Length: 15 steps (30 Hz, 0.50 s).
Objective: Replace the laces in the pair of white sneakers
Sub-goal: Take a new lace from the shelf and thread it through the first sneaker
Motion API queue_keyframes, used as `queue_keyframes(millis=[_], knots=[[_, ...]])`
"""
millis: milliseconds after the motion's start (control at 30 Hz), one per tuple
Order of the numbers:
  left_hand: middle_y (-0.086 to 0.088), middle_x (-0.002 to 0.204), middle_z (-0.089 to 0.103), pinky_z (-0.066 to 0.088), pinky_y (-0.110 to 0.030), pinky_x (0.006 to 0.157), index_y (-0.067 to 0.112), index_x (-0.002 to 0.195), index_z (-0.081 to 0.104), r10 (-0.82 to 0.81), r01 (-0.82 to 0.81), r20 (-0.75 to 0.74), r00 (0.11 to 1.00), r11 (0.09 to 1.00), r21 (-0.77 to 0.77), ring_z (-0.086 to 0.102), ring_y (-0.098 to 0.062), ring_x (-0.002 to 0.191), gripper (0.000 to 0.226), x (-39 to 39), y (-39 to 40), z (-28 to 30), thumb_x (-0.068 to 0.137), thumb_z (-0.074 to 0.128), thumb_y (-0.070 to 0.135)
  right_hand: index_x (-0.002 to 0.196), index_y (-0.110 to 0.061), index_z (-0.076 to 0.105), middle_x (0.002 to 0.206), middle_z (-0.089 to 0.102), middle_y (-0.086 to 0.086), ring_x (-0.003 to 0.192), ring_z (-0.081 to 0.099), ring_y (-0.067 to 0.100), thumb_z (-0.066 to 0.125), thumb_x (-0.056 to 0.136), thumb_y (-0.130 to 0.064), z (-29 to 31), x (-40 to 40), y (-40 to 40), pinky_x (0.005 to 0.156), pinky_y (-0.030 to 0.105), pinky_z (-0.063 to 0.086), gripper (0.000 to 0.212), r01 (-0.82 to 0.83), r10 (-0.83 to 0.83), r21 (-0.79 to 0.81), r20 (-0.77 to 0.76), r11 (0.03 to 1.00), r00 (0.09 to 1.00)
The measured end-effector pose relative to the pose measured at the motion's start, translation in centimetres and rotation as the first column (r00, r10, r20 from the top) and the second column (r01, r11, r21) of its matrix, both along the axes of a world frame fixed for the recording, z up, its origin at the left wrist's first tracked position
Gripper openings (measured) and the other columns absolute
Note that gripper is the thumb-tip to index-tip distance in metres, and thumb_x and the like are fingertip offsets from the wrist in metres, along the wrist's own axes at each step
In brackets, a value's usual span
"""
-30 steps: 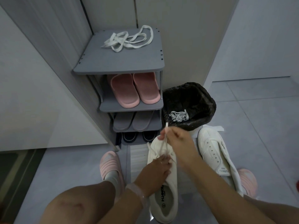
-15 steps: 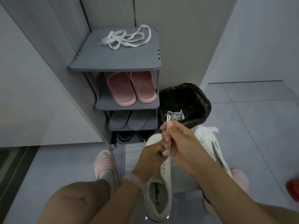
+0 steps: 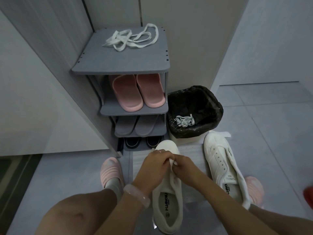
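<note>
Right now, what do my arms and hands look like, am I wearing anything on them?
Both forearms are bare, no sleeves in view. The left wrist carries a pale pink, translucent, rounded bangle. The left hand seems to have a thin ring on one finger. The right hand shows nothing worn.

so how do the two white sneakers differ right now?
The sneaker under the hands sits in front of the person, both hands working at its lace area; the left hand and right hand pinch a white lace end. The sneaker by the bin lies untouched to the right, angled, its eyelets bare. Both are white, on the floor, toes pointing away.
</note>
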<state>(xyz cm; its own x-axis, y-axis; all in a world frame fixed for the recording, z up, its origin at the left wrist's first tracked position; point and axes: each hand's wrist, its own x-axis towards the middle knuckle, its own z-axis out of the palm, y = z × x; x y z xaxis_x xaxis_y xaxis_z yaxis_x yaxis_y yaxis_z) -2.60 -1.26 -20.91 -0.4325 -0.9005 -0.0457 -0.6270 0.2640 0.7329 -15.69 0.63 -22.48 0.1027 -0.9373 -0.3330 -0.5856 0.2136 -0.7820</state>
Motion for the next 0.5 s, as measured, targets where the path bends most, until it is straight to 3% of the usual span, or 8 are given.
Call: queue_keyframes(millis=[100, 167, 267, 333, 433, 500], knots=[[0.001, 0.084, 0.067, 0.042, -0.02, 0.068, 0.014, 0.094, 0.064, 0.116, -0.115, 0.027, 0.993, 0.993, -0.023, 0.055, -0.007, 0.074, 0.01, 1.2, -0.3, -0.3, 0.086, 0.057, 0.013, 0.087, -0.007, 0.06, 0.087, 0.06, 0.011, 0.074, 0.051, 0.017, 0.035, 0.095, -0.004, -0.5, -0.2, -0.4, 0.055, 0.011, 0.036, 0.026, 0.118, -0.118, 0.024, -0.004, 0.993, 0.993], [0.001, 0.09, 0.07, 0.044, -0.025, 0.075, 0.014, 0.093, 0.069, -0.043, 0.042, 0.154, 0.987, 0.999, 0.01, 0.058, -0.008, 0.078, 0.017, 1.8, 0.0, -0.7, 0.089, 0.054, 0.016, 0.087, -0.002, 0.06, 0.086, 0.061, 0.013, 0.072, 0.052, 0.02, 0.033, 0.099, -0.013, -0.7, 0.0, -0.6, 0.058, 0.02, 0.039, 0.032, 0.173, -0.173, 0.027, -0.003, 0.985, 0.985], [0.001, 0.111, 0.068, 0.045, -0.028, 0.085, 0.017, 0.108, 0.068, -0.296, 0.277, 0.181, 0.938, 0.953, 0.12, 0.061, -0.016, 0.1, 0.037, 2.0, 1.0, -1.0, 0.088, 0.038, 0.029, 0.093, 0.009, 0.059, 0.092, 0.065, 0.022, 0.082, 0.059, 0.031, 0.032, 0.101, -0.019, -1.1, 0.2, -0.6, 0.073, 0.033, 0.045, 0.04, 0.199, -0.198, -0.026, 0.024, 0.98, 0.98], [0.002, 0.118, 0.063, 0.045, -0.028, 0.088, 0.018, 0.114, 0.064, -0.323, 0.313, 0.171, 0.931, 0.946, 0.084, 0.057, -0.016, 0.106, 0.042, 2.0, 1.2, -1.4, 0.086, 0.035, 0.03, 0.092, 0.009, 0.058, 0.09, 0.065, 0.023, 0.086, 0.06, 0.033, 0.032, 0.1, -0.02, -1.3, 0.2, -0.6, 0.077, 0.037, 0.046, 0.04, 0.196, -0.195, -0.05, 0.031, 0.979, 0.98], [0.004, 0.11, 0.063, 0.04, -0.02, 0.084, 0.023, 0.12, 0.058, -0.283, 0.274, 0.144, 0.948, 0.958, 0.077, 0.053, -0.011, 0.099, 0.035, 2.0, 1.3, -1.5, 0.089, 0.044, 0.017, 0.091, 0.01, 0.058, 0.088, 0.064, 0.023, 0.082, 0.059, 0.032, 0.033, 0.1, -0.02, -1.0, 0.2, -0.4, 0.074, 0.034, 0.045, 0.04, 0.202, -0.199, -0.051, 0.053, 0.978, 0.979], [0.006, 0.105, 0.064, 0.044, -0.028, 0.083, 0.026, 0.115, 0.059, -0.328, 0.325, 0.195, 0.924, 0.944, 0.048, 0.051, -0.011, 0.094, 0.038, 1.8, 1.6, -1.8, 0.086, 0.034, 0.025, 0.088, 0.008, 0.056, 0.079, 0.061, 0.019, 0.072, 0.054, 0.025, 0.034, 0.1, -0.019, -0.7, 0.3, -0.4, 0.066, 0.031, 0.043, 0.037, 0.181, -0.178, -0.023, 0.097, 0.983, 0.979]])
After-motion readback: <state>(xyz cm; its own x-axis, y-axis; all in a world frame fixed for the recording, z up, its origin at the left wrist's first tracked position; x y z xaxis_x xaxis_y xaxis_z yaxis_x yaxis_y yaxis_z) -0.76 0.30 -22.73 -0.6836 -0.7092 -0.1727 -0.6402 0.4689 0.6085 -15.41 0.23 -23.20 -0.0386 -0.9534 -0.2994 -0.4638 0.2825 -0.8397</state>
